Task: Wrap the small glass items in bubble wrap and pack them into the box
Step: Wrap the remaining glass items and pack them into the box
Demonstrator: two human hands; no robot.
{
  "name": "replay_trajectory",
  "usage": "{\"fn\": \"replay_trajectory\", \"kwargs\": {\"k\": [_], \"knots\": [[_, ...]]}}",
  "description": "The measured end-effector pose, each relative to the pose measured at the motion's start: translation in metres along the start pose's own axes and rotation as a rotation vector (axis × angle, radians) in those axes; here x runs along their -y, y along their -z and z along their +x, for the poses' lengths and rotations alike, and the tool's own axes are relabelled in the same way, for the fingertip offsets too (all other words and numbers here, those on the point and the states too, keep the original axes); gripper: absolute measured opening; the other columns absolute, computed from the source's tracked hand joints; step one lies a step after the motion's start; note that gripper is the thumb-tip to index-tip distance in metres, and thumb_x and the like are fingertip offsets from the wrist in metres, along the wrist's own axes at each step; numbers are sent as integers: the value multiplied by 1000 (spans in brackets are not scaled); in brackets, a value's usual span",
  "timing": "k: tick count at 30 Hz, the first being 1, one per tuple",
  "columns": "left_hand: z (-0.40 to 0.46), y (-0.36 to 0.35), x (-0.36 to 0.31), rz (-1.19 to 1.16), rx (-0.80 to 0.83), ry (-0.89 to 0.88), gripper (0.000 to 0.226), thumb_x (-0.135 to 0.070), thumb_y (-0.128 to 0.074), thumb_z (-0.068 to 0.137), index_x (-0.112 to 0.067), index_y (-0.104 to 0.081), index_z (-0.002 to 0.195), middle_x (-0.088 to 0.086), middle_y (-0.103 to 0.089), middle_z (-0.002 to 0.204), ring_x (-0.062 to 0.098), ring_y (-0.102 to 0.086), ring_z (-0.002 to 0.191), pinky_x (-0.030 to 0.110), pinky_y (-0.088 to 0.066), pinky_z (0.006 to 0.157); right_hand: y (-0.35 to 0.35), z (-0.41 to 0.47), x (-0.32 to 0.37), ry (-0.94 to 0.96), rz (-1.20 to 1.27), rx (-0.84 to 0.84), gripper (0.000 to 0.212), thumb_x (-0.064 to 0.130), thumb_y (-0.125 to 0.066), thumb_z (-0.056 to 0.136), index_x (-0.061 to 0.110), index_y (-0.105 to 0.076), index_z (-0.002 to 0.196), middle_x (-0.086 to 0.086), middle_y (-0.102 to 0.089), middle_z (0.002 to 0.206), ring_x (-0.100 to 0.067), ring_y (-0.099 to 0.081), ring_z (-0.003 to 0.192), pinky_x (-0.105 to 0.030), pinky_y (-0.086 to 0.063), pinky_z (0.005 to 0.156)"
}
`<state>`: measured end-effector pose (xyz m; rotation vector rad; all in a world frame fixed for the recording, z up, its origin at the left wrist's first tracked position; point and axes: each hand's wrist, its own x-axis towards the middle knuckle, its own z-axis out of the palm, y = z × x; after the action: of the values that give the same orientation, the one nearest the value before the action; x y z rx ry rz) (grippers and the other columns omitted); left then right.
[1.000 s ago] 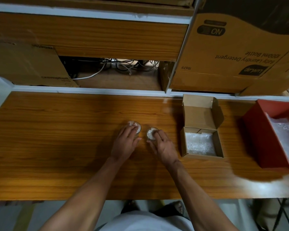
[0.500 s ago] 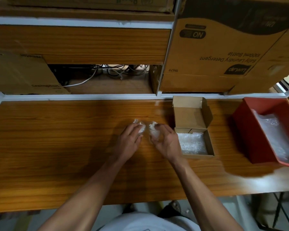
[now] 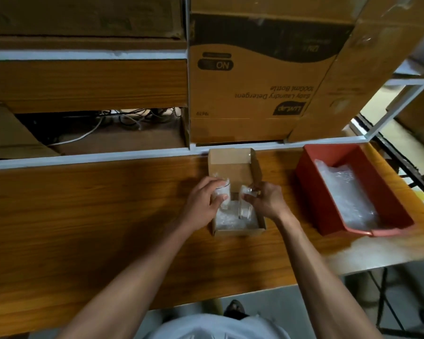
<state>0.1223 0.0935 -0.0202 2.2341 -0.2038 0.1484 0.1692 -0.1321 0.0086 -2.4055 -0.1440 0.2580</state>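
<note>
Hands apart over open box [image 3: 238,232], left hand [image 3: 202,200] gripping one wrapped glass [image 3: 222,193], right hand [image 3: 264,201] pinching another wrapped glass [image 3: 245,203] dipping inside. Probably light, fragile, slippery through wrap; best gripped round the sides. Red bin [image 3: 328,211] with bubble wrap [image 3: 345,192] nearby.

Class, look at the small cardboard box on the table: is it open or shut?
Open. The small cardboard box has its lid flap standing up at the back, and bubble wrap shows inside.

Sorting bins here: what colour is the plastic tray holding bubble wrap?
Red plastic tray, clear in the head view.
</note>
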Motion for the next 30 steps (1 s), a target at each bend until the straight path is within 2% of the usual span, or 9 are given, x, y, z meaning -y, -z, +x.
{"fn": "replay_trajectory", "kwargs": {"k": [4, 7, 9, 14, 18, 22, 24, 28, 30], "knots": [[12, -24, -5, 34, 34, 42, 41, -26, -71, 101, -22, -65, 142, -7, -57, 141, 14, -55, 128, 34, -49, 108, 0, 7, -14, -6, -21, 57, 39, 28, -77, 96, 15, -70, 133, -3, -72, 130, -18, -69, 118, -17, -52, 85], [14, -38, -4, 83, 52, 0, 43, -17, -76, 96, -16, -68, 138, -4, -60, 138, 14, -56, 126, 27, -45, 108, -6, 18, -28, -33, -63, 88, 28, 21, -75, 98, 13, -72, 125, 4, -71, 110, -14, -70, 103, -3, -44, 66], [6, -41, 3, 117, 81, -77, 43, -15, -78, 94, -14, -70, 136, -2, -61, 138, 15, -58, 125, 26, -47, 108, -16, 23, -31, -11, -92, 128, 26, 21, -75, 98, 14, -73, 122, 5, -73, 111, -11, -69, 98, -4, -46, 64], [-4, -53, 22, 337, 75, -361, 36, -6, -79, 91, -6, -73, 127, 9, -66, 134, 23, -60, 128, 41, -55, 106, -32, 39, -39, 74, -294, 166, 21, 25, -70, 97, 13, -73, 114, -8, -78, 104, -24, -75, 89, -35, -63, 77], [-3, -58, 35, 459, 128, -449, 36, 2, -77, 91, -3, -71, 126, 14, -64, 136, 30, -50, 145, 40, -45, 118, -38, 36, -36, 130, -487, 198, 30, 28, -62, 101, 11, -66, 126, -13, -71, 119, -34, -68, 108, -42, -57, 89], [-5, -56, 48, 540, 213, -480, 41, 5, -77, 89, -5, -70, 129, 12, -61, 142, 30, -44, 150, 38, -45, 118, -46, 31, -45, 231, -655, 117, 35, 35, -60, 100, 21, -62, 132, -7, -71, 131, -28, -58, 130, -40, -40, 111], [-5, -55, 49, 548, 247, -478, 42, 3, -78, 89, -5, -70, 130, 12, -61, 144, 29, -43, 150, 38, -45, 118, -47, 27, -47, 222, -698, 85, 43, 41, -59, 100, 26, -55, 140, -4, -69, 134, -31, -49, 133, -44, -40, 103], [-6, -52, 48, 529, 303, -504, 33, -8, -80, 91, -4, -75, 123, 13, -66, 140, 29, -51, 145, 40, -48, 116, -43, 14, -52, 193, -660, 19, 45, 43, -58, 100, 29, -52, 143, -2, -65, 136, -32, -47, 120, -43, -38, 89], [-10, -51, 53, 521, 314, -520, 30, -1, -80, 89, -3, -77, 119, 13, -68, 137, 29, -54, 141, 40, -49, 115, -42, 8, -54, 167, -630, -12, 44, 40, -61, 100, 28, -52, 140, -3, -60, 137, -31, -47, 116, -43, -39, 88]]}}
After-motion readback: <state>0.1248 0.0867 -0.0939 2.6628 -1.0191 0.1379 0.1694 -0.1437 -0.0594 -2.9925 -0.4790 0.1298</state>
